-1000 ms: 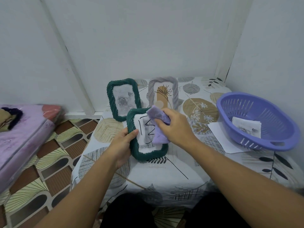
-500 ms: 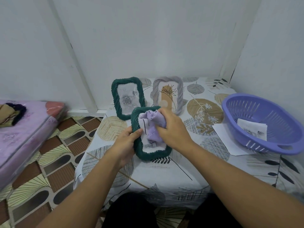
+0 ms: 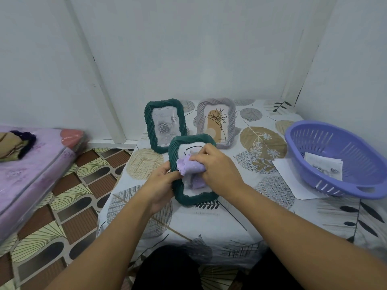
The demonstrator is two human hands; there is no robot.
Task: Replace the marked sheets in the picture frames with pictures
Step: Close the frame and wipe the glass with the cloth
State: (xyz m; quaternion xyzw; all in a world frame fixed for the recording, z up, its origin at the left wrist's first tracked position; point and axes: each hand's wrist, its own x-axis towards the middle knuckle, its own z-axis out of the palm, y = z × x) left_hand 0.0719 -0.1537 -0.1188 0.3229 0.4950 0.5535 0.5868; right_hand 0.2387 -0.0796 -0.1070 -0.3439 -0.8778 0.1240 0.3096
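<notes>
Though rope-ribbed, green frame [image 3: 189,198] under bunched cloth [image 3: 189,167].

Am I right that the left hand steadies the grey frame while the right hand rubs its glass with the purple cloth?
Not quite. In the head view the left hand steadies a dark green frame, not the grey one. The grey frame stands untouched behind it. The right hand does press the purple cloth on the glass.

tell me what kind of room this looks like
Probably a small room at home, perhaps a bedroom: a plastic-wrapped mattress lies on patterned floor tiles, beside a corner table with a leaf-print cloth.
</notes>
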